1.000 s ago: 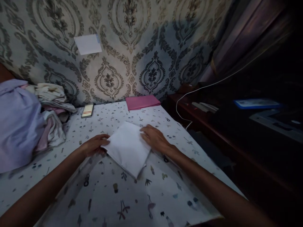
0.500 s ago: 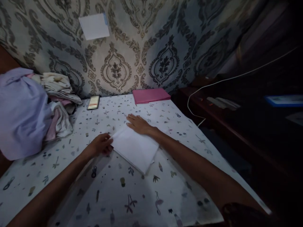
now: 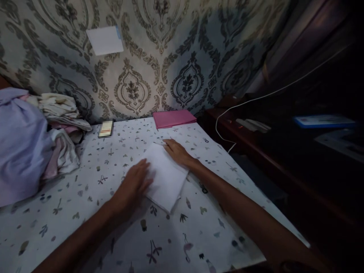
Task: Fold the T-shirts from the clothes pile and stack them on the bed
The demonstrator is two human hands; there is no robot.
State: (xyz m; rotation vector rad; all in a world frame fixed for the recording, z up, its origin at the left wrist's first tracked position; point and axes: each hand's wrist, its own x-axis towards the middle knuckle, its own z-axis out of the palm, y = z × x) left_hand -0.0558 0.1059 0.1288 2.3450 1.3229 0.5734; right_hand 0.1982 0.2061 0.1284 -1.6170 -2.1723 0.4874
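Observation:
A folded white cloth (image 3: 167,178) lies flat on the patterned sheet (image 3: 125,242), one corner pointing toward me. Over its left edge is my left hand (image 3: 136,182), slightly blurred, with its fingers apart and nothing in its grasp. My right hand (image 3: 178,151) rests on the cloth's upper right edge, fingers stretched out and holding nothing. Part of that edge is hidden beneath my right hand.
Behind the white cloth lies a folded pink cloth (image 3: 174,118) by the patterned wall. A phone-like object (image 3: 106,129) is left of it. Crumpled clothes (image 3: 22,148) are piled at the left. A white cable (image 3: 256,99) crosses dark furniture at right.
My left hand has moved right from the cloth's left corner onto its left part, its fingers spreading. My right hand has shifted slightly right along the upper edge. The view has turned a little.

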